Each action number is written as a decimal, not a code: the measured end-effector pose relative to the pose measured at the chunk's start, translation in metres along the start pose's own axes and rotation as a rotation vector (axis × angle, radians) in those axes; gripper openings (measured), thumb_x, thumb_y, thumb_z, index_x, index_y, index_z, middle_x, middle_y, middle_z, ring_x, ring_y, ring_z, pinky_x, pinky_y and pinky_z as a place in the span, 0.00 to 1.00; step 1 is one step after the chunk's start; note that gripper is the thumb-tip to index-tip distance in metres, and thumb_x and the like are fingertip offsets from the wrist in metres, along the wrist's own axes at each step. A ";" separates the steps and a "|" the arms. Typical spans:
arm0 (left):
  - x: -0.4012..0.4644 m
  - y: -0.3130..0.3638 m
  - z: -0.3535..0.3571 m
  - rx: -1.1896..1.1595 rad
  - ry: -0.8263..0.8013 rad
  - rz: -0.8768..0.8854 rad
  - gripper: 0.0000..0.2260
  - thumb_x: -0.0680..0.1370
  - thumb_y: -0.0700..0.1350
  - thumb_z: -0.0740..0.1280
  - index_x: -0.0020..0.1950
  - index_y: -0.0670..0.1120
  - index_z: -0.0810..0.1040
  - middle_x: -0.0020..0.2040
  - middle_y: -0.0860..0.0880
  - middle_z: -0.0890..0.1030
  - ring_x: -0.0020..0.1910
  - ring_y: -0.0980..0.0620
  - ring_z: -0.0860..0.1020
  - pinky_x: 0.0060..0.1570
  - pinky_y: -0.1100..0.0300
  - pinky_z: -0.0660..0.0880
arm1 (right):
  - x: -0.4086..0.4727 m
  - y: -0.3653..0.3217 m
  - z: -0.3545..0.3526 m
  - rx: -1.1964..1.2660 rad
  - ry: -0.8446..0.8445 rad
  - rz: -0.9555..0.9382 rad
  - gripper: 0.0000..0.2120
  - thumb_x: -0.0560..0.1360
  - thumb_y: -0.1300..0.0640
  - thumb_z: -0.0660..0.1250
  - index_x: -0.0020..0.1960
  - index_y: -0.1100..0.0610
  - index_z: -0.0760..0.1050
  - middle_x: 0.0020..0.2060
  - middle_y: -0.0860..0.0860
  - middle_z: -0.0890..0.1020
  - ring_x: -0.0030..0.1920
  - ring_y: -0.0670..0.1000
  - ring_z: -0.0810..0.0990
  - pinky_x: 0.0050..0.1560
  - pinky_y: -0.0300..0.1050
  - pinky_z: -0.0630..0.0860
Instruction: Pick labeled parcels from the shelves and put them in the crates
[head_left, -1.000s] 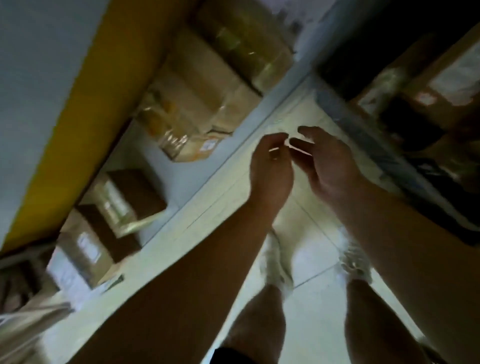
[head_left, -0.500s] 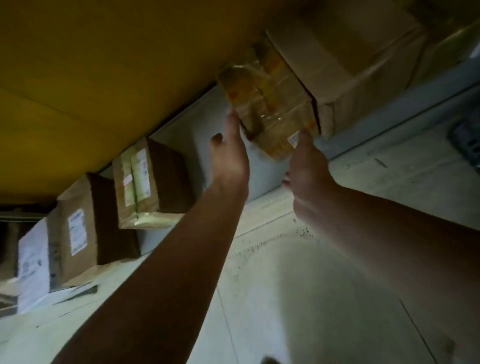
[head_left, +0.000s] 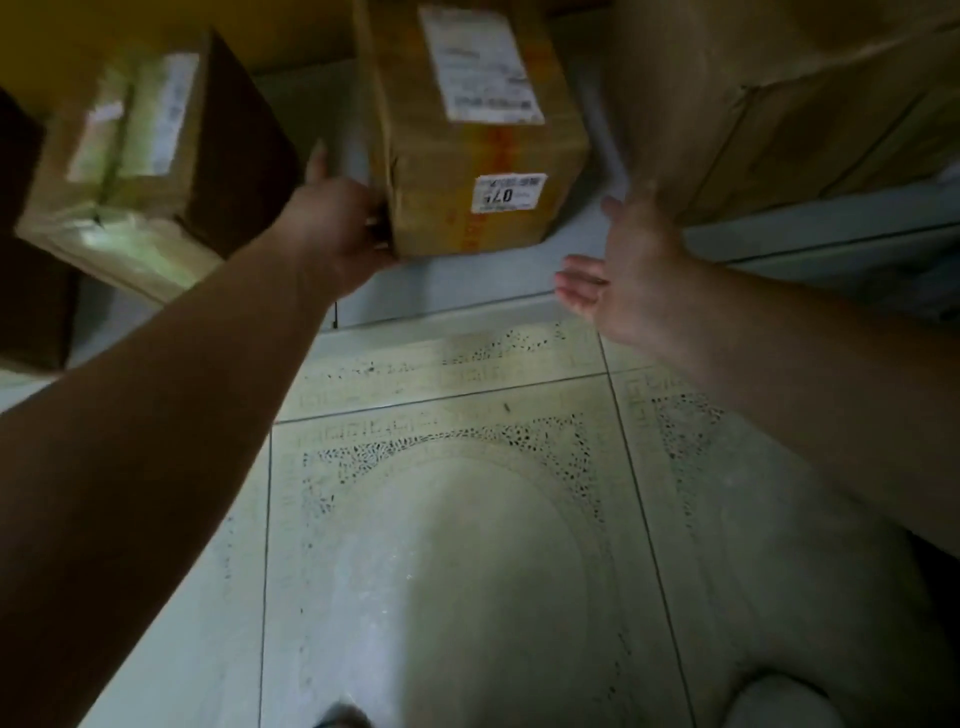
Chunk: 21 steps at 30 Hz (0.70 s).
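Cardboard, tape-wrapped and glossy: the parcel (head_left: 467, 135) sits on the low shelf (head_left: 457, 280) just above the tiled floor (head_left: 441, 519), its near end facing you, with a large white label (head_left: 480, 65) on top and a small numbered sticker (head_left: 508, 193) lower down. Judge it stiff-sided and moderately heavy for its bulk; the tape will likely make the faces slick, so trust edges and corners, not flat panels. Your left hand (head_left: 337, 228) is curled around the near left corner, fingers wrapped behind the edge. Your right hand (head_left: 631, 270) is open, palm toward the parcel, near its right side but not touching. Bring it to the opposite lower corner before you pull. A taped box (head_left: 145, 156) stands to the left, a bigger carton (head_left: 769, 104) close on the right; clearance there looks tight.
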<state>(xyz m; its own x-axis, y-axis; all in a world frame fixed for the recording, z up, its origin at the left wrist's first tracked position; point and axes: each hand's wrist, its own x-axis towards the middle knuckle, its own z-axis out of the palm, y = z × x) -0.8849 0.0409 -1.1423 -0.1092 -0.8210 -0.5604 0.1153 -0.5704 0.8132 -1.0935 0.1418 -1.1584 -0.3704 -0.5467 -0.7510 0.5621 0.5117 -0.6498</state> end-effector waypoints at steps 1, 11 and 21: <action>-0.002 -0.002 -0.010 -0.033 0.050 0.006 0.31 0.87 0.37 0.57 0.85 0.61 0.57 0.59 0.42 0.84 0.60 0.41 0.83 0.61 0.38 0.81 | -0.002 -0.002 0.003 -0.033 -0.014 -0.033 0.29 0.85 0.33 0.49 0.76 0.48 0.71 0.57 0.61 0.80 0.55 0.60 0.82 0.53 0.54 0.80; -0.024 0.005 -0.014 0.183 -0.149 0.000 0.26 0.78 0.61 0.73 0.74 0.55 0.75 0.67 0.43 0.82 0.66 0.37 0.82 0.61 0.32 0.79 | -0.005 -0.025 0.035 -0.318 -0.156 -0.170 0.25 0.82 0.30 0.57 0.66 0.47 0.76 0.56 0.54 0.82 0.58 0.56 0.82 0.62 0.55 0.80; -0.025 -0.004 -0.030 0.058 -0.233 0.213 0.31 0.78 0.39 0.71 0.79 0.57 0.69 0.68 0.52 0.84 0.68 0.47 0.81 0.73 0.40 0.72 | -0.003 -0.008 0.048 -0.083 -0.247 -0.330 0.14 0.86 0.47 0.59 0.58 0.49 0.82 0.57 0.51 0.88 0.60 0.52 0.86 0.63 0.54 0.82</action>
<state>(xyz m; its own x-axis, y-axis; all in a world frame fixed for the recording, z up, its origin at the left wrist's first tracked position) -0.8531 0.0630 -1.1356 -0.3128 -0.8903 -0.3310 0.1040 -0.3785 0.9197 -1.0614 0.1079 -1.1453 -0.3263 -0.8277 -0.4566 0.3782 0.3284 -0.8655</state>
